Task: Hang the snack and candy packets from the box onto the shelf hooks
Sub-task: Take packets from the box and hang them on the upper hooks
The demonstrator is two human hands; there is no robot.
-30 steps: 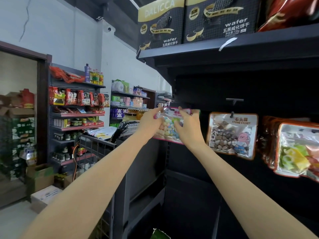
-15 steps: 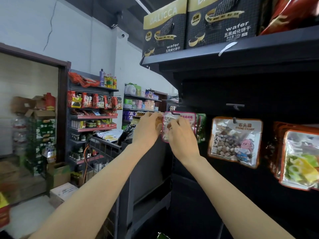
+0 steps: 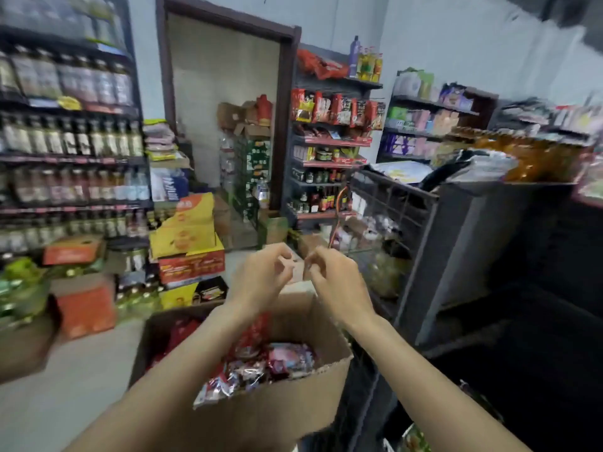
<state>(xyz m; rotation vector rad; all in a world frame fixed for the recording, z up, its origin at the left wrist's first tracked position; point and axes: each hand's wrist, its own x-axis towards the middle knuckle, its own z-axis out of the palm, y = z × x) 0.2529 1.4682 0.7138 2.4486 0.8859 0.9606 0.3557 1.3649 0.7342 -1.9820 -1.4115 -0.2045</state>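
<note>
Fingers [image 3: 280, 259] of both hands curl, empty, above crinkly packets [image 3: 261, 363] in cardboard box [image 3: 277, 415].

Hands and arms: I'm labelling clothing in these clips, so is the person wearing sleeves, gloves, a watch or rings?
Nothing worn shows: the left hand and right hand are bare, both forearms uncovered to the frame edge. The blur could hide a thin ring.
</note>
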